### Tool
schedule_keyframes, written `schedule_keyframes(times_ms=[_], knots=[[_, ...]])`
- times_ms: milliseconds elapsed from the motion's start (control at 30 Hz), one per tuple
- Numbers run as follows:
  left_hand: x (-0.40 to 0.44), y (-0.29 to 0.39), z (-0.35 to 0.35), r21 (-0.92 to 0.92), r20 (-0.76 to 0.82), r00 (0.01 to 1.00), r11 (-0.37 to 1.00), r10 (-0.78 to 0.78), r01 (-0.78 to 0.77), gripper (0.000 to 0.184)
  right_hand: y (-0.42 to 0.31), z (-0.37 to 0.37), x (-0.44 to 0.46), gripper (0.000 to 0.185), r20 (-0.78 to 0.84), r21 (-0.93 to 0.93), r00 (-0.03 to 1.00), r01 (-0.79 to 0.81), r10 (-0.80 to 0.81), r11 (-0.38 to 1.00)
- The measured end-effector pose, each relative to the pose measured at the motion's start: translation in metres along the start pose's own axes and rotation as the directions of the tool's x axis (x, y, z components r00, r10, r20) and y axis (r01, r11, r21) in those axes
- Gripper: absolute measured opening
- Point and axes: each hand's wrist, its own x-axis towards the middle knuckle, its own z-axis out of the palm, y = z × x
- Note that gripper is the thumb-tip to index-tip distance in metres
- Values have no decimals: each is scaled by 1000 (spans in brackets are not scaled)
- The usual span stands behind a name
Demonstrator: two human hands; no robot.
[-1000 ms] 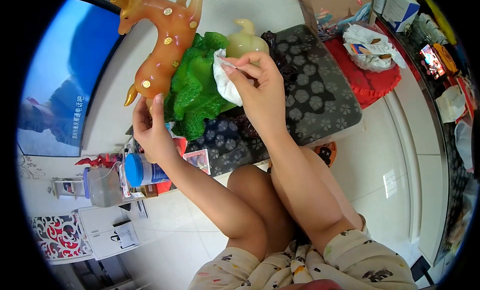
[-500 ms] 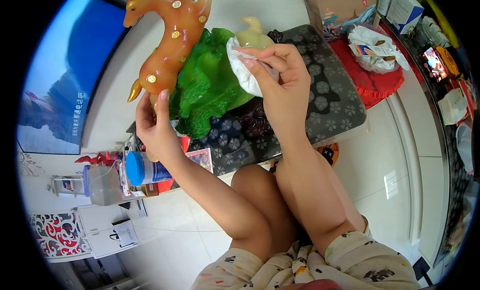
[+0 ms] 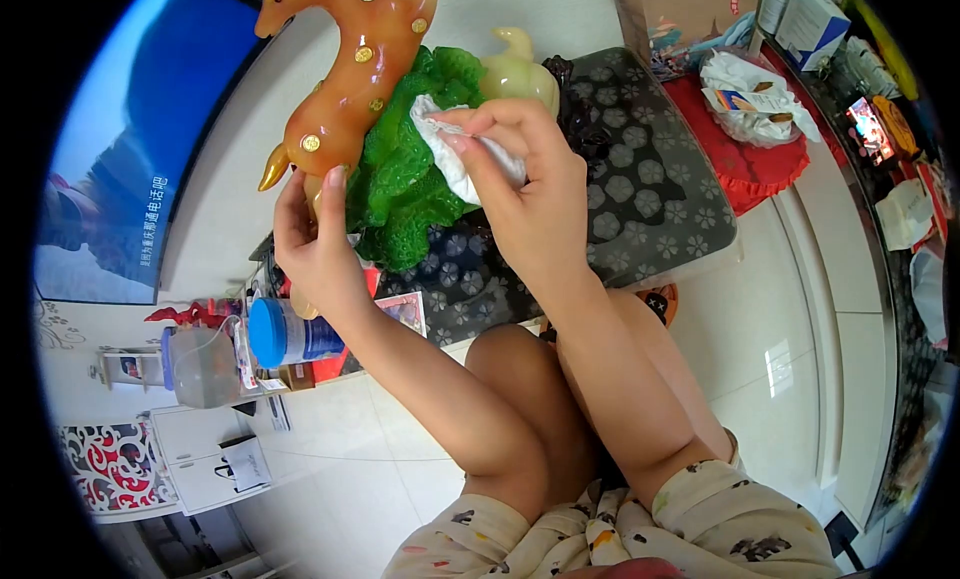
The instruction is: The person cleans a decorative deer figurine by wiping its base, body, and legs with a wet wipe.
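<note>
Black floral tabletop [image 3: 650, 169] stands above pale floor tiles [image 3: 370, 499], lit television [image 3: 130, 149] at ten o'clock. At two o'clock, a clear container [image 3: 765, 137] holds white wrapping [image 3: 745, 84]; contents of the blue-lidded tub [image 3: 300, 336] at eight cannot be determined. Left hand [image 3: 320, 244] grips the deer figurine [image 3: 345, 104] low; right hand [image 3: 525, 179] pinches white cloth [image 3: 447, 159] over the green ornament [image 3: 400, 159], at the deer's four o'clock.

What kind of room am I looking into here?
Most likely a living room in a home: a large lit screen stands by the wall, an orange deer figurine and a green leafy ornament are on display, and there is a glossy pale floor.
</note>
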Motion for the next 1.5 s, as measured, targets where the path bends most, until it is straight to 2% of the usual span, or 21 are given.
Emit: schedule_keyframes(times_ms=[167, 500, 533, 667, 700, 800, 867, 900, 967, 1067, 1100, 1200, 1233, 1333, 1367, 1467, 1500], knots=[[0, -1, 0, 1, -1, 1000, 1000, 8, -8, 46, 3, 1, 1, 12, -13, 233, 991, -127, 134, 964], [0, -5, 0, -59, -9, 1000, 998, 14, -15, 49, -1, -3, 5, 15, -7, 203, 996, -82, 85, 976], [0, -5, 0, -40, -25, 1000, 999, 19, -20, 49, -7, -5, 5, 15, -2, 214, 991, -132, 136, 968], [-3, 0, 4, -116, -32, 999, 993, 28, -32, 48, -21, -4, 12, 16, -108, 251, 994, 9, 18, 968], [-4, 3, 4, -104, -24, 999, 994, 27, -29, 50, -27, -4, 15, 16, -112, 187, 993, 57, -37, 981], [-6, 10, 5, -104, -35, 999, 995, -12, 8, 51, -42, 2, 25, 16, -88, 171, 989, 136, -122, 976], [-5, 6, 5, -175, -20, 999, 984, -25, 21, 51, -51, 7, 30, 18, -10, 162, 996, 89, -88, 983], [-4, 3, 5, -125, -20, 1000, 992, 15, -18, 51, -53, 10, 32, 19, 26, 153, 997, 68, -73, 986], [-3, -1, 3, -20, -13, 996, 996, 86, -86, 51, -52, 17, 38, 22, 65, 24, 996, 61, -63, 998], [-3, -2, 5, -14, -39, 995, 996, 91, -92, 53, -55, 30, 41, 26, 87, -224, 995, 67, -49, 972], [-5, 5, 5, -73, -71, 996, 996, 55, -60, 49, -56, 34, 43, 27, 84, -311, 995, 75, -51, 947], [-4, 4, 10, 161, -286, 883, 927, 372, -339, 53, -51, 43, 40, 30, 126, -379, 979, 197, -160, 904], [-6, 6, 9, 193, -264, 870, 907, 416, -375, 42, -41, 43, 41, 39, 112, -399, 974, 224, -196, 889], [-8, 6, 5, 342, -147, 844, 827, 515, -446, 31, -40, 43, 39, 37, 61, -311, 993, 112, -98, 944], [-5, 4, 5, 300, -83, 833, 811, 547, -503, 25, -39, 43, 39, 37, 60, -310, 995, 94, -80, 946], [-4, 11, 1, 160, 20, 891, 879, 453, -450, 31, -37, 42, 40, 39, 61, -289, 997, 69, -53, 955], [-4, 12, -2, 166, 73, 894, 878, 443, -449, 35, -35, 43, 41, 39, 69, -277, 996, 78, -61, 958]])
